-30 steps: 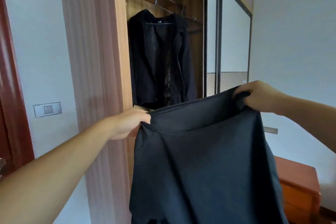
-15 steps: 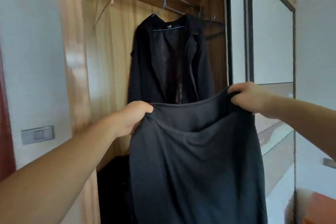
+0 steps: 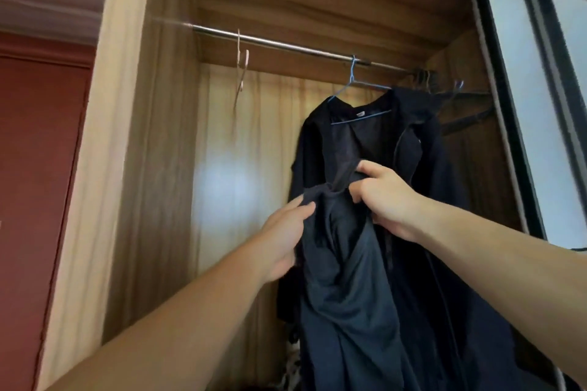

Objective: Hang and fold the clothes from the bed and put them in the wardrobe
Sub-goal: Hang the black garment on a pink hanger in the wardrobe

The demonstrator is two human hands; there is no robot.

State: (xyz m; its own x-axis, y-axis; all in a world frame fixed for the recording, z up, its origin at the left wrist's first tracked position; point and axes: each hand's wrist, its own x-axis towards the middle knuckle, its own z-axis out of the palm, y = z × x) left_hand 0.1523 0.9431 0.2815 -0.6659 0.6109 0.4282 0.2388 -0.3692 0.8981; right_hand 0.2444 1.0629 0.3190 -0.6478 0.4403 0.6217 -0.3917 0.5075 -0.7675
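Observation:
I hold a dark grey garment (image 3: 349,289) up in front of the open wardrobe. My left hand (image 3: 286,238) grips its top edge on the left. My right hand (image 3: 384,197) pinches the bunched top edge on the right, close beside the left. The cloth hangs down in folds between my forearms. Behind it a black jacket (image 3: 422,168) hangs on a blue wire hanger (image 3: 357,86) from the metal rail (image 3: 286,44).
A bare pale hanger (image 3: 242,70) hangs on the rail to the left. More dark hangers (image 3: 457,95) sit at the rail's right end. The wardrobe's wooden side panel (image 3: 139,168) stands left, the sliding mirrored door (image 3: 533,124) right, a red door (image 3: 35,200) far left.
My hands have come together, bunching the garment's top edge that was stretched wide. The view has tilted up and moved closer to the rail.

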